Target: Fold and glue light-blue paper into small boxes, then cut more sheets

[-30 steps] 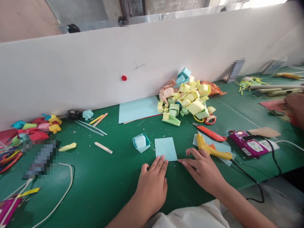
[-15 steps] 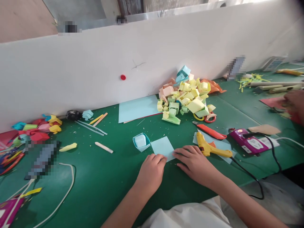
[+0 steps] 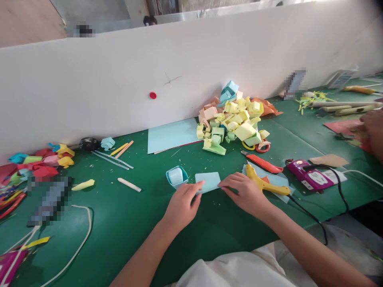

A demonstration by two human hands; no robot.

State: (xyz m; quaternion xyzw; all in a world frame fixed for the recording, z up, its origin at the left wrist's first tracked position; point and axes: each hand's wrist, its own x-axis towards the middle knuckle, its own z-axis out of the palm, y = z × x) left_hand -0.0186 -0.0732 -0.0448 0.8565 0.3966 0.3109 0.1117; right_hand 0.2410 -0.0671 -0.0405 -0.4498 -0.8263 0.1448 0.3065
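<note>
A small piece of light blue paper (image 3: 208, 181) lies before me on the green table, showing as a narrow rectangle. At its left edge is my left hand (image 3: 183, 202), forefinger tip over the paper and thumb apart below it. My right hand (image 3: 243, 193) has its fingertips closed on the paper's right corner. Just left of the paper stands a folded blue paper cup (image 3: 177, 176) with a paler block inside. Beside my right hand a yellow glue gun (image 3: 266, 184) rests on another blue sheet (image 3: 273, 172).
Behind lies a heap of folded paper pieces (image 3: 239, 119) and a large blue sheet (image 3: 173, 135). A red cutter (image 3: 265, 162) and a purple power strip (image 3: 309, 175) are at right. A glue stick (image 3: 129, 184) and phone (image 3: 52, 199) lie left. Another person's hand (image 3: 372, 129) shows far right.
The blue paper has gone from a flat square to a narrower rectangle. My left forefinger and thumb have spread apart. My right hand has shifted slightly, still at the right corner.
</note>
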